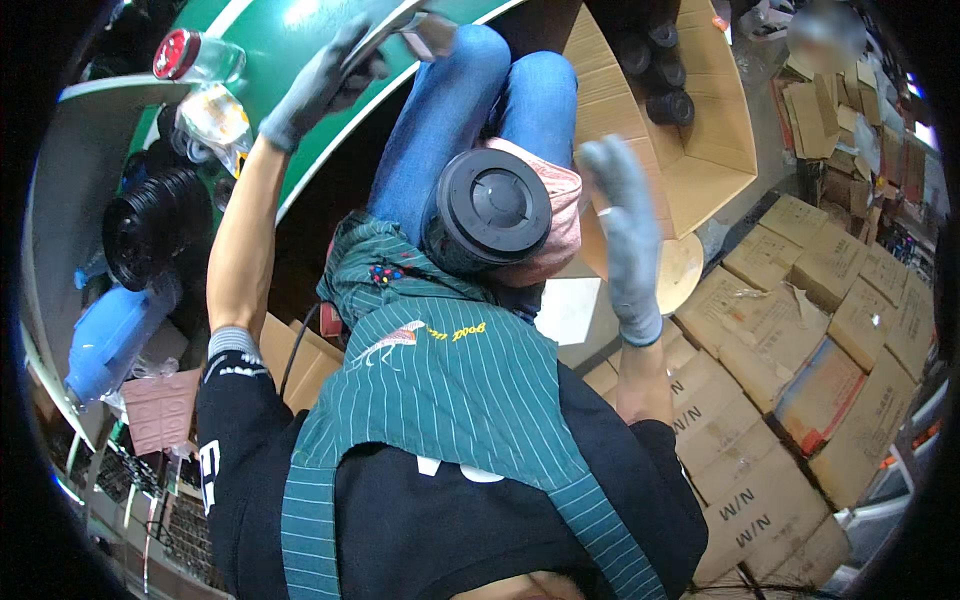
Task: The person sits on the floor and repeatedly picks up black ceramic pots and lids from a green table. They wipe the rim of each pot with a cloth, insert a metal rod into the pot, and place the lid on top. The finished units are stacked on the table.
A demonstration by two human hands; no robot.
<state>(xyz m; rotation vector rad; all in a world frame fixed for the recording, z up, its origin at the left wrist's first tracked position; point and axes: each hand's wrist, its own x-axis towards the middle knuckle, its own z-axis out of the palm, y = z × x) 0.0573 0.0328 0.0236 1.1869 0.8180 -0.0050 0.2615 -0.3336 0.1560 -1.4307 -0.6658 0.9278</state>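
My left hand, in a grey knitted glove, reaches over the green tabletop. Its fingers are closed on a long, thin grey object, whose kind I cannot make out. A black round tub with a lid rests on my lap, touched by neither hand. Beneath it lies a pink cloth. To the right of the tub, my gloved right hand is raised beside an open cardboard box. Slightly blurred, it holds nothing, with fingers stretched out and thumb apart.
Several black round tubs sit inside the open box. A clear jar with a red lid and a plastic bag are at far left. Stacked black lids and a blue bottle lie below. Closed cartons cover the right side.
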